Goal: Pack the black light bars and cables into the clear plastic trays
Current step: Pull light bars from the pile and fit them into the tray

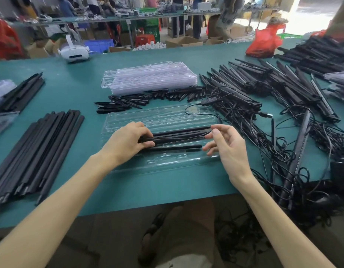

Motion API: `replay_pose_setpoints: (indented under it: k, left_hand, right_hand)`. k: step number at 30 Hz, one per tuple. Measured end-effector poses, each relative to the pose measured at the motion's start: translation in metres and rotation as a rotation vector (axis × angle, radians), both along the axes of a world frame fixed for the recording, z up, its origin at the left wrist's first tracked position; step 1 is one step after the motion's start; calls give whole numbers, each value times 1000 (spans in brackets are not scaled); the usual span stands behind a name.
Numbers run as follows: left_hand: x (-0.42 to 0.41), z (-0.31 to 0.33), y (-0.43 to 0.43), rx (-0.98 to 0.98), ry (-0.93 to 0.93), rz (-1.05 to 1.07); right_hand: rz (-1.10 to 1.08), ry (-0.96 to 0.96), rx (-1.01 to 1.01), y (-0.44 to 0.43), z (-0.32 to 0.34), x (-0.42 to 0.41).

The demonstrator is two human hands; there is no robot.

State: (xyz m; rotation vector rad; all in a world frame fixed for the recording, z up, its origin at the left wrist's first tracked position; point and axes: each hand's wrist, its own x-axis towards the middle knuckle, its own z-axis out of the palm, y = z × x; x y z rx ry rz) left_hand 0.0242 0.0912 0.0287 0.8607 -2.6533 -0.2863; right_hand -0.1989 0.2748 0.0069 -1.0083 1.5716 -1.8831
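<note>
A clear plastic tray (167, 163) lies open on the green table in front of me. Black light bars (178, 135) lie lengthwise in its middle slots, with a thin black bar (175, 147) in the slot below. My left hand (128, 140) grips the left ends of the bars, fingers curled over them. My right hand (228, 144) hovers at the right ends with its fingers loosely spread, its fingertips at the bar ends. A cable with a USB plug (266, 114) trails from the tray's far right corner.
A stack of empty clear trays (148, 78) sits behind. Short black spikes (128, 102) lie between stack and tray. Long black bars (37, 149) are piled at left; a tangle of bars and cables (283, 105) fills the right. A white headset (73, 51) and red bag (264, 42) sit at the back.
</note>
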Motion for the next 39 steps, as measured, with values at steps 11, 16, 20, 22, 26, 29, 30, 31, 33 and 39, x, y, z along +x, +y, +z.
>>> replay_pose_setpoints:
  k: [11,16,20,22,26,29,30,31,33,39]
  left_hand:
    - [-2,0,-8,170,100,24]
    - [-1,0,-8,215,132,36]
    - [-1,1,-8,223,135,35]
    - [1,1,-8,215,135,34]
    - [2,-2,-9,180,161,34]
    - [0,-6,-8,130,158,47]
    - [0,-8,-8,110,151,55]
    - [-1,-9,-8,87,147,64]
    - [-1,-10,-7,34,151,80]
    - [0,-5,-3,-226,66,-12]
  right_hand:
    - [2,8,8,0,-1,0]
    - [6,8,9,0,-1,-1]
    - [7,10,9,-1,-1,-1]
    - [8,12,8,0,-1,-1]
    - [9,19,10,0,-1,-1]
    - [9,25,9,0,-1,-1]
    - [8,26,9,-1,-1,-1]
    - [7,26,8,0,-2,-1]
    - [8,25,7,-1,-1,-1]
    - [12,21,3,-2,-2,-1]
